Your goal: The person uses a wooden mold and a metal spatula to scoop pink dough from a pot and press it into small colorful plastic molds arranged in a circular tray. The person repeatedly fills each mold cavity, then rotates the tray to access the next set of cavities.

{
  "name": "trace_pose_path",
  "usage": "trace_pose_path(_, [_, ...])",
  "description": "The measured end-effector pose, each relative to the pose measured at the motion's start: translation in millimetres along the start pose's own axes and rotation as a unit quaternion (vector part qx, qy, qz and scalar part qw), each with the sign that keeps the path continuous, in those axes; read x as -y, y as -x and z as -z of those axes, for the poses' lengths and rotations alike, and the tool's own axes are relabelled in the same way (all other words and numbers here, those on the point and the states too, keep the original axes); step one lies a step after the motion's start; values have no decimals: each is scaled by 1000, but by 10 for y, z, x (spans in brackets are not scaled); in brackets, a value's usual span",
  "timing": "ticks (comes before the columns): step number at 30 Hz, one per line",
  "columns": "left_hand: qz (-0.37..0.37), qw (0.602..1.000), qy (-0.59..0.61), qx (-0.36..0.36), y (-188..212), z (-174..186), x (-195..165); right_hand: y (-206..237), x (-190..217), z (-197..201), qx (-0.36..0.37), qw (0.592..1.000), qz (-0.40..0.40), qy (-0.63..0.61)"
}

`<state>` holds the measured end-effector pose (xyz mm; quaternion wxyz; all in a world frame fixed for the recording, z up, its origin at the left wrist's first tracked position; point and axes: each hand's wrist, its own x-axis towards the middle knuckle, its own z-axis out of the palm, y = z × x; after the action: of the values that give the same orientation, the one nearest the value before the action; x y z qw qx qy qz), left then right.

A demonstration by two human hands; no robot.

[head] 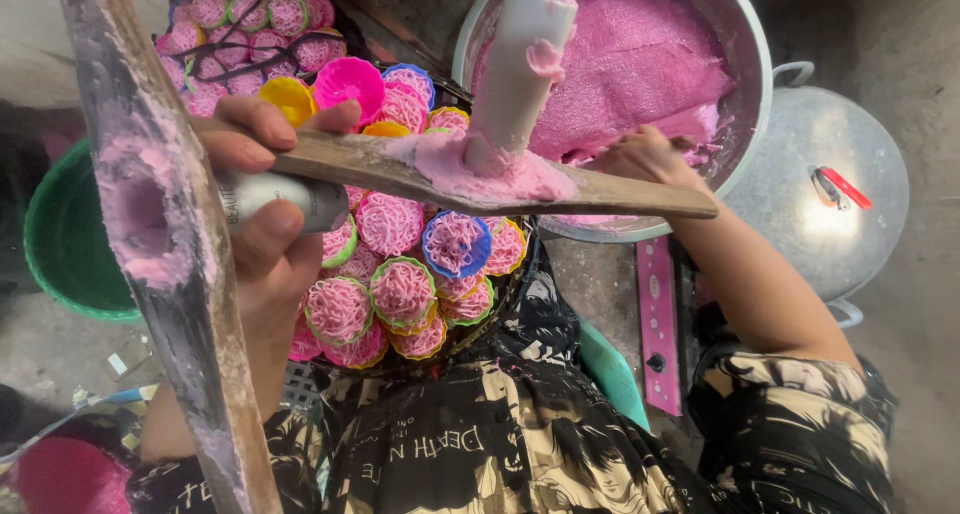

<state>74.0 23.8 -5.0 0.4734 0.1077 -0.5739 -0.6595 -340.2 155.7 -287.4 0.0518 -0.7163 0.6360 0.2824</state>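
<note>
**Pink dough press between loads**

The big metal basin (745,64) of pink dough (640,59) sits beyond the right hand (650,159), whose fingers dig into the dough's near edge; whether they have closed on a lump cannot be told. The left hand (265,199) is clamped around a metal cylinder (300,199) and a wooden press arm (480,179), just above small coloured moulds (400,289) heaped with pink noodle nests. Judging by this, the press is being refilled; next comes a clean scoop. Rough concrete floor (920,394) lies under everything.
</note>
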Motion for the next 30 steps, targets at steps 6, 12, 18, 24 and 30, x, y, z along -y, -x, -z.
trace_pose_path(6, [-6, 1000, -9, 15, -48, 42, 24, 605, -471, -146, 0, 981, -191, -34])
trace_pose_path(12, [59, 998, -6, 5, -74, -36, -69, 208, -444, -549, -39, 969, -197, -147])
trace_pose_path(18, [5, 1000, -3, 14, -64, -58, 45, -20, -321, -630, -31, 945, -139, -293])
trace_pose_path(24, [-32, 999, -14, 35, 36, -44, -26, 7, -288, -627, -5, 943, -91, -321])
trace_pose_path(30, [-37, 998, -22, 47, 49, -123, -173, 394, -378, -490, 12, 930, -96, -356])
